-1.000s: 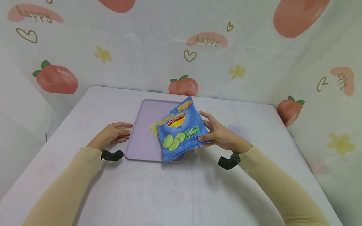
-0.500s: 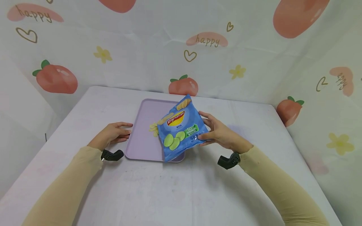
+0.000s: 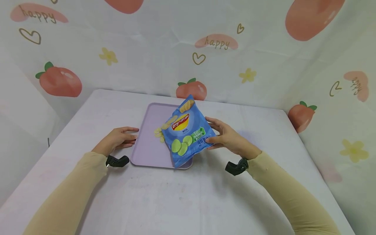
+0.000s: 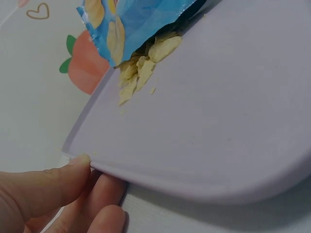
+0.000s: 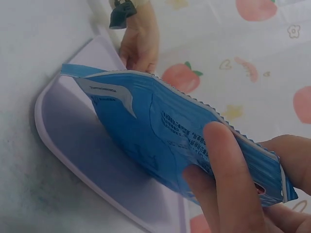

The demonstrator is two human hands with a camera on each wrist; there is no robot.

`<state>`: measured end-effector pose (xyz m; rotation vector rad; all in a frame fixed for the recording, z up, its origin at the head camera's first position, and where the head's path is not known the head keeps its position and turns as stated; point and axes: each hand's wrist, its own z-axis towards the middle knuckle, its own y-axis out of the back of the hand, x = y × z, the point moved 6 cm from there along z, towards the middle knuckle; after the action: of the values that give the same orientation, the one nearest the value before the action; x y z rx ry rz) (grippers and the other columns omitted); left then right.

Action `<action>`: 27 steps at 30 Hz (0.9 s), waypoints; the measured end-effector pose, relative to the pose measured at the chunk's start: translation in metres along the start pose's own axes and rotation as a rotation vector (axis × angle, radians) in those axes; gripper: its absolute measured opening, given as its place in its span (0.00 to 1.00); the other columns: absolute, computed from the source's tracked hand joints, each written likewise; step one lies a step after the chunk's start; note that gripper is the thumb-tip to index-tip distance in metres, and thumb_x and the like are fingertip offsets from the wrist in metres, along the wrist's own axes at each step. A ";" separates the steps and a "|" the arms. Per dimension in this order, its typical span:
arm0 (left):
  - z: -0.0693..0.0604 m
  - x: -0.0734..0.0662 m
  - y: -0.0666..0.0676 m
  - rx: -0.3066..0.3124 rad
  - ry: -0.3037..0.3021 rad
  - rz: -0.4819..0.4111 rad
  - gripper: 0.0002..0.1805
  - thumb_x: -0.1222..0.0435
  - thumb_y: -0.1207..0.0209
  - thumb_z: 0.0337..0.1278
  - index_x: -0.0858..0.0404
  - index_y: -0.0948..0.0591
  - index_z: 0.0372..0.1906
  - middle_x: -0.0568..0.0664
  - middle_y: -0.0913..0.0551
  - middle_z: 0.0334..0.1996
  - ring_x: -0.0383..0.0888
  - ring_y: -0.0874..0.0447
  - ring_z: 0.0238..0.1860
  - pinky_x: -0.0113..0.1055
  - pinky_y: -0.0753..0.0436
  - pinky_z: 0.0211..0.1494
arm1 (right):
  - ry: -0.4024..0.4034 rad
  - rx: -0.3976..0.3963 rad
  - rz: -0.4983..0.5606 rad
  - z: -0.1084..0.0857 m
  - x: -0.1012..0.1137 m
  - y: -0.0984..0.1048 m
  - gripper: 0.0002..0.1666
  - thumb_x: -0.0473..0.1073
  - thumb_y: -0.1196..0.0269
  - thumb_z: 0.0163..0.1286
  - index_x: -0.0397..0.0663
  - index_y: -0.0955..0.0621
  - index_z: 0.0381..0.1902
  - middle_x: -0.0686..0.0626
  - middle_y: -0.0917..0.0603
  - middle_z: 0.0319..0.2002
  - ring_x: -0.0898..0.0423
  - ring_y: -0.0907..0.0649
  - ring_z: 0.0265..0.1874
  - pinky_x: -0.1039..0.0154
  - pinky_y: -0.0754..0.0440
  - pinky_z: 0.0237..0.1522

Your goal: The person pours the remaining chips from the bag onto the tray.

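A blue bag of potato chips (image 3: 188,133) is tilted over a light purple tray (image 3: 149,150), its mouth toward the left. My right hand (image 3: 224,137) grips the bag's right end, thumb on the front and fingers behind, as the right wrist view shows. Several pale yellow potato chips (image 4: 141,70) lie in a small heap on the tray at the bag's open end, with a few crumbs nearby. My left hand (image 3: 118,140) pinches the tray's left rim, thumb (image 4: 73,170) on top and fingers below. The bag hides the tray's right part.
The tray lies on a white-covered table (image 3: 176,202). Behind it hangs a white curtain (image 3: 147,42) printed with peaches, flowers and hearts. A dark wrist camera (image 3: 117,161) sits on the left wrist and another wrist camera (image 3: 237,167) on the right.
The bag has turned a little counterclockwise in my right hand, its top corner shifting left and its bottom corner right. My left hand stays on the tray's rim.
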<state>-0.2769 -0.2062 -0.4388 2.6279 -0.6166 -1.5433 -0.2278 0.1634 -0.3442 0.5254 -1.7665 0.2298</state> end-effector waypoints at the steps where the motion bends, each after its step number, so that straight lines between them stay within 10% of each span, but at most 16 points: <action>1: 0.000 0.000 0.000 -0.001 0.001 0.002 0.34 0.64 0.40 0.64 0.60 0.37 0.73 0.39 0.18 0.31 0.33 0.19 0.32 0.25 0.16 0.40 | -0.004 -0.008 -0.010 0.000 0.000 0.000 0.50 0.30 0.36 0.63 0.54 0.47 0.77 0.45 0.42 0.74 0.51 0.15 0.41 0.53 0.14 0.42; 27: -0.002 -0.001 0.000 -0.004 0.017 0.008 0.33 0.64 0.41 0.65 0.61 0.37 0.73 0.38 0.17 0.29 0.32 0.18 0.32 0.26 0.16 0.40 | 0.117 -0.035 -0.033 -0.005 0.021 0.008 0.46 0.32 0.35 0.64 0.55 0.41 0.75 0.49 0.38 0.73 0.50 0.14 0.42 0.51 0.14 0.41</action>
<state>-0.2760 -0.2056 -0.4369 2.6290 -0.6214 -1.5168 -0.2304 0.1675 -0.3215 0.5062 -1.6438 0.2024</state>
